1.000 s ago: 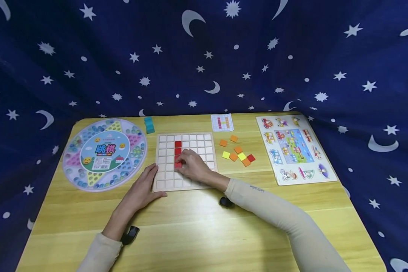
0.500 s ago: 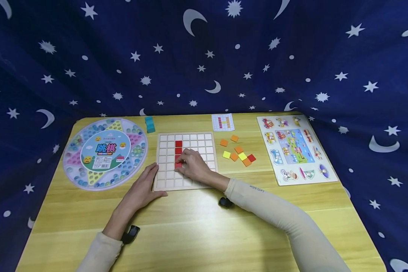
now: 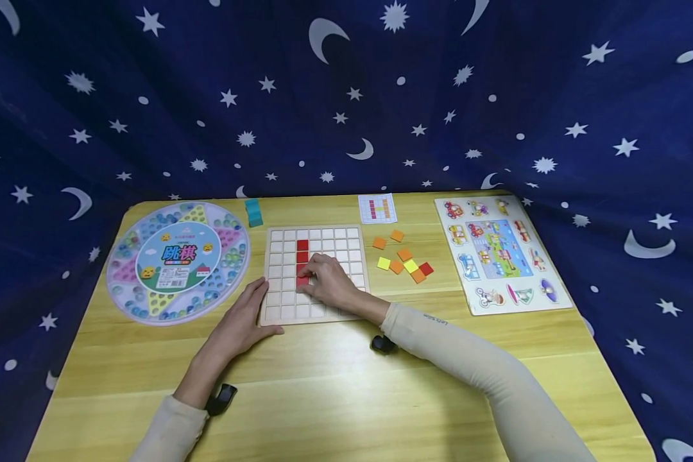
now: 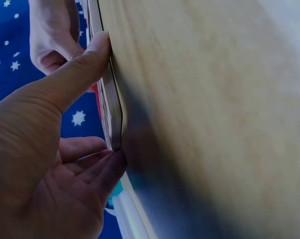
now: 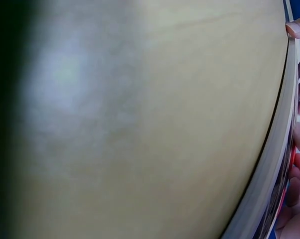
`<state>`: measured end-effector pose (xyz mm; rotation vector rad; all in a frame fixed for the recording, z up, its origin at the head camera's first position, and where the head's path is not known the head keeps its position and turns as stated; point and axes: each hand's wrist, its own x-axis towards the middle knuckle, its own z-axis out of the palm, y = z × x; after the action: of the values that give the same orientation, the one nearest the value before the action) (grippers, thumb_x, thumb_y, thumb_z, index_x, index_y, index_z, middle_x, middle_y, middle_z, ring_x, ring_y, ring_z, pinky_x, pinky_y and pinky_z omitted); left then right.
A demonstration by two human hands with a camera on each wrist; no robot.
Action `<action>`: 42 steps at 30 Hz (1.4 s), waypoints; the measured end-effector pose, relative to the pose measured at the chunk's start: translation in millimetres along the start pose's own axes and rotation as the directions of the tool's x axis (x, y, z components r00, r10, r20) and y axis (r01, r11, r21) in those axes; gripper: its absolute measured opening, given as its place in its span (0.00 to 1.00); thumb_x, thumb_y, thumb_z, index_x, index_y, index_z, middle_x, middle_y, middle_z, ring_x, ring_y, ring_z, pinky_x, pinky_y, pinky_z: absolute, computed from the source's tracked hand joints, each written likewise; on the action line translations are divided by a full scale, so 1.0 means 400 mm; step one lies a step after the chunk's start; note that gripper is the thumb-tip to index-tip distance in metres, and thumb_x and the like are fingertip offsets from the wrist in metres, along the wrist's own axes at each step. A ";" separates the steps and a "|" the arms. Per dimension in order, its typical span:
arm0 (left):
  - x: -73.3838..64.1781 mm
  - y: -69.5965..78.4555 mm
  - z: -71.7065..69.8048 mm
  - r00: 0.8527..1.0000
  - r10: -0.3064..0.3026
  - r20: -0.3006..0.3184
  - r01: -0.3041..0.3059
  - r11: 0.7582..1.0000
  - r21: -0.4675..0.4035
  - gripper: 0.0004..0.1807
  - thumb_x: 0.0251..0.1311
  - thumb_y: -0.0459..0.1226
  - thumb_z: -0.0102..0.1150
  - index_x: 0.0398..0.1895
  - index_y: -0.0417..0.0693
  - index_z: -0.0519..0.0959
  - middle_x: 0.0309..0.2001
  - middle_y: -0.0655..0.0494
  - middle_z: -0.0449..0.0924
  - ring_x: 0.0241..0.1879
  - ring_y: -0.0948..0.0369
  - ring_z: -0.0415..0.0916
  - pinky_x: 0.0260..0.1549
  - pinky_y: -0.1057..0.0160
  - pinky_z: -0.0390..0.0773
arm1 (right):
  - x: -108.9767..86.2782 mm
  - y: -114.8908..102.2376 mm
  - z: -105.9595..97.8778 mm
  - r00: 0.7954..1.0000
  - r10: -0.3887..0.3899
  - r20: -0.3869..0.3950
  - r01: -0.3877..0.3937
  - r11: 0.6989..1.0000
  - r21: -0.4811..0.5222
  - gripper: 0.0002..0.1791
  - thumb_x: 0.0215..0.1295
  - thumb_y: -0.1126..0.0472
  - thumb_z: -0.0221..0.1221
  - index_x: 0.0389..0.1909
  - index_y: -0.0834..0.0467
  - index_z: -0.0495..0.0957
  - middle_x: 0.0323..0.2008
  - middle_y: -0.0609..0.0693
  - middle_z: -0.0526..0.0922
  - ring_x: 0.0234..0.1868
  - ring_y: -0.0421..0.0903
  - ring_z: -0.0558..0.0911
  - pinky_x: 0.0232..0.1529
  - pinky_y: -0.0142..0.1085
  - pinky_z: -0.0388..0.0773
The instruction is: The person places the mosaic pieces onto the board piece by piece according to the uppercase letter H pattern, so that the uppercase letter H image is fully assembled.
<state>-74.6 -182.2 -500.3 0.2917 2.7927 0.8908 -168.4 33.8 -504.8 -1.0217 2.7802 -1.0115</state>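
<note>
Head view: work looks like copying the pattern card [image 3: 378,208], beyond the grid board [image 3: 289,271], in coloured tiles; step in hand seems to be the red column [image 3: 303,257], sitting in the board's cells left of its middle. Right hand [image 3: 329,282] is over the board, fingers bent in, thumb and forefinger closed about a lower red tile [image 3: 302,281]; whether it's fully seated can't be told. Left hand [image 3: 244,319] is spread wide around the board's near-left corner, thumb on near edge, fingertips on left edge, apparently bracing. Next move probably calls for the spare red tile [image 3: 426,269], right of the board beside orange tiles [image 3: 404,255] and yellow tiles [image 3: 384,264].
</note>
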 end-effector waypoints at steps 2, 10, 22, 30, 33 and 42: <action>0.000 0.000 0.000 1.000 0.002 -0.001 -0.002 1.000 0.004 0.58 0.48 0.50 0.75 0.75 0.34 0.53 0.75 0.37 0.51 0.71 0.40 0.57 0.65 0.41 0.66 | 0.000 0.000 0.000 1.000 0.004 0.008 -0.004 1.000 0.013 0.13 0.52 0.54 0.74 0.35 0.57 0.86 0.33 0.49 0.81 0.36 0.43 0.78 0.40 0.33 0.76; -0.001 -0.003 0.000 1.000 0.016 -0.010 -0.016 1.000 0.011 0.57 0.47 0.50 0.76 0.74 0.34 0.54 0.74 0.37 0.51 0.71 0.40 0.58 0.64 0.41 0.67 | -0.001 0.002 -0.002 1.000 0.013 0.016 -0.014 0.999 0.040 0.14 0.52 0.54 0.74 0.36 0.57 0.86 0.34 0.48 0.81 0.36 0.42 0.78 0.40 0.32 0.76; -0.004 -0.002 0.003 1.000 0.011 -0.001 -0.011 1.000 0.000 0.57 0.48 0.51 0.75 0.75 0.35 0.54 0.75 0.38 0.50 0.71 0.40 0.57 0.64 0.41 0.67 | -0.006 0.006 -0.006 0.998 0.050 0.031 -0.052 0.998 0.046 0.13 0.53 0.52 0.73 0.36 0.55 0.86 0.33 0.45 0.81 0.34 0.39 0.75 0.37 0.30 0.73; -0.003 -0.004 0.002 1.000 0.012 -0.005 -0.012 1.000 -0.006 0.57 0.48 0.50 0.75 0.75 0.35 0.53 0.75 0.38 0.51 0.71 0.40 0.57 0.65 0.42 0.67 | -0.004 0.009 -0.004 0.999 0.036 0.022 -0.037 0.999 0.037 0.12 0.53 0.52 0.73 0.34 0.55 0.86 0.31 0.44 0.80 0.32 0.38 0.74 0.35 0.29 0.72; -0.003 -0.006 0.003 1.000 0.011 -0.005 -0.011 1.000 -0.002 0.57 0.48 0.51 0.75 0.75 0.35 0.53 0.75 0.39 0.51 0.71 0.41 0.57 0.65 0.42 0.67 | -0.003 0.009 -0.003 1.000 0.026 0.014 -0.026 0.999 0.034 0.12 0.52 0.53 0.74 0.34 0.55 0.86 0.31 0.45 0.80 0.32 0.39 0.74 0.36 0.29 0.72; -0.002 -0.008 0.004 1.000 0.010 -0.005 -0.010 1.000 -0.001 0.58 0.48 0.51 0.75 0.75 0.36 0.53 0.75 0.39 0.51 0.71 0.41 0.57 0.65 0.42 0.67 | -0.001 0.004 -0.012 0.999 0.043 0.020 -0.044 0.998 0.041 0.14 0.51 0.52 0.74 0.35 0.55 0.86 0.31 0.46 0.80 0.32 0.39 0.73 0.35 0.30 0.71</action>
<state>-74.0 -184.2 -503.4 0.3041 2.7972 0.8970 -170.0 37.8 -502.2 -0.9566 2.7416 -1.0436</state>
